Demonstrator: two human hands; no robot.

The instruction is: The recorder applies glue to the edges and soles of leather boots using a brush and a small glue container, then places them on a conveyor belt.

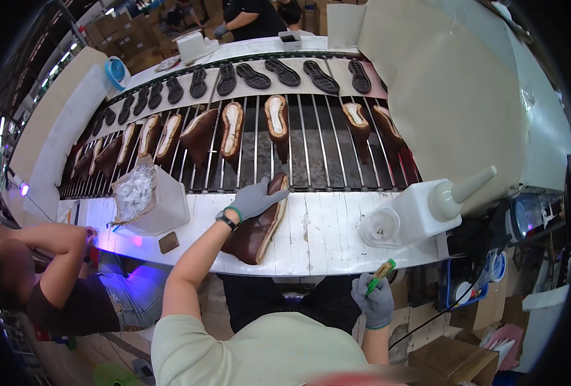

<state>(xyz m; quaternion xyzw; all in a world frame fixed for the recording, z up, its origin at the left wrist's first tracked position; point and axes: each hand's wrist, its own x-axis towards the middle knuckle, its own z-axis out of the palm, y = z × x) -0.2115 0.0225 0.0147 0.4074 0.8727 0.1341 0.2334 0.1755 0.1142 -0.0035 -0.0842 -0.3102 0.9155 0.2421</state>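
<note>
A brown leather shoe upper (247, 239) lies tilted on the white bench in front of me, its pale sole side turned to the right. My left hand (254, 201), in a grey glove, grips its upper part, with the fingers across the leather and at the pale edge. Lower right, beyond the bench's near edge, my right hand (375, 303) is closed around a small green-handled brush (380, 275) with yellowish bristles pointing up. A white plastic jug (421, 209) with a long spout and a round open cup (381, 229) sits on the bench to the right.
Brown shoe uppers (232, 128) lie sole side up on a metal roller conveyor (311, 145) beyond the bench. Black soles (253, 75) line the shelf behind it. A white bin (168, 204) stands left, near a seated person (73, 276). Cardboard boxes (453, 360) lie lower right.
</note>
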